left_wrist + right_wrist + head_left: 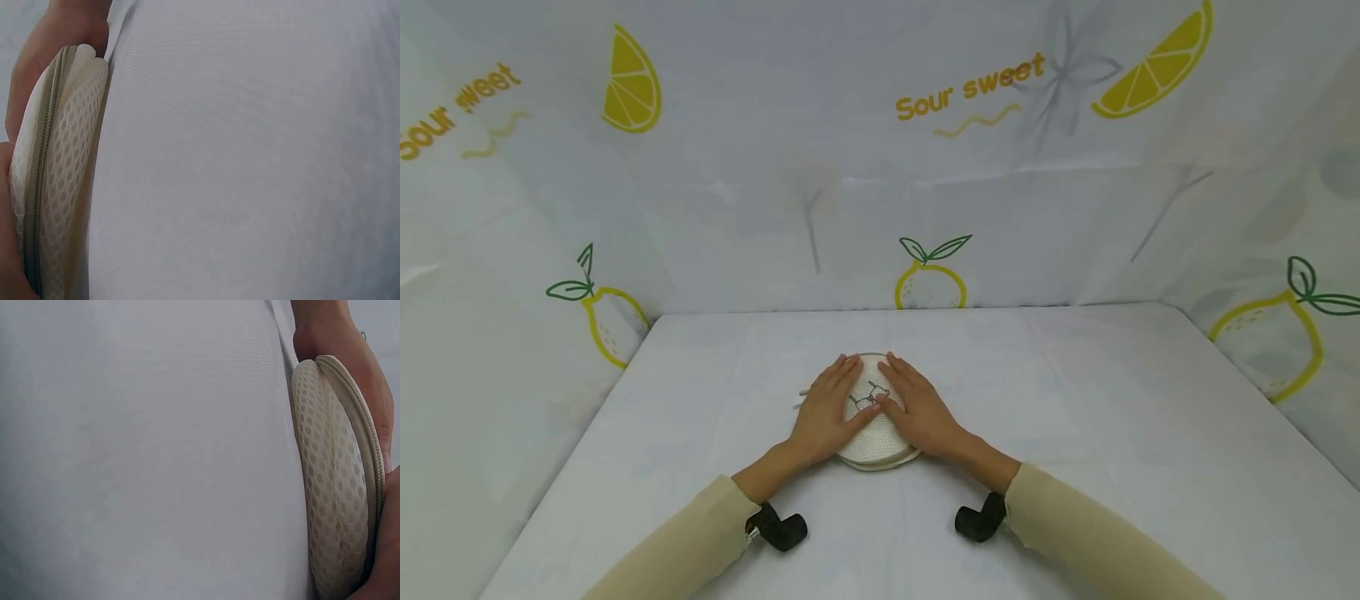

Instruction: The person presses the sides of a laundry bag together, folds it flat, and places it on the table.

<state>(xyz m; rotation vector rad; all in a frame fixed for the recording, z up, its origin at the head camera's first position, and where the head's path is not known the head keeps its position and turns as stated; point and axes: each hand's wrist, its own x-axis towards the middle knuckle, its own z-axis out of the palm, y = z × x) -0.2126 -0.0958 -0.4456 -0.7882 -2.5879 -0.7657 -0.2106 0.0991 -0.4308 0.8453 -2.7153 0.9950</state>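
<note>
A round cream mesh pouch (877,433) is pressed flat beneath the left hand (829,412) and right hand (917,408), fingertips nearly meeting.

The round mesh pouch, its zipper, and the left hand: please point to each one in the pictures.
round mesh pouch (880,437), head view, bare mesh top near the front edge.
zipper (362,425), right wrist view, zipper band along the rim.
left hand (827,412), head view, back of the hand.

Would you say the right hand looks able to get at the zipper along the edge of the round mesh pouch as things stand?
Probably yes: the right hand already rests flat on the pouch, and the zipper runs exposed along the rim beside it.
</note>
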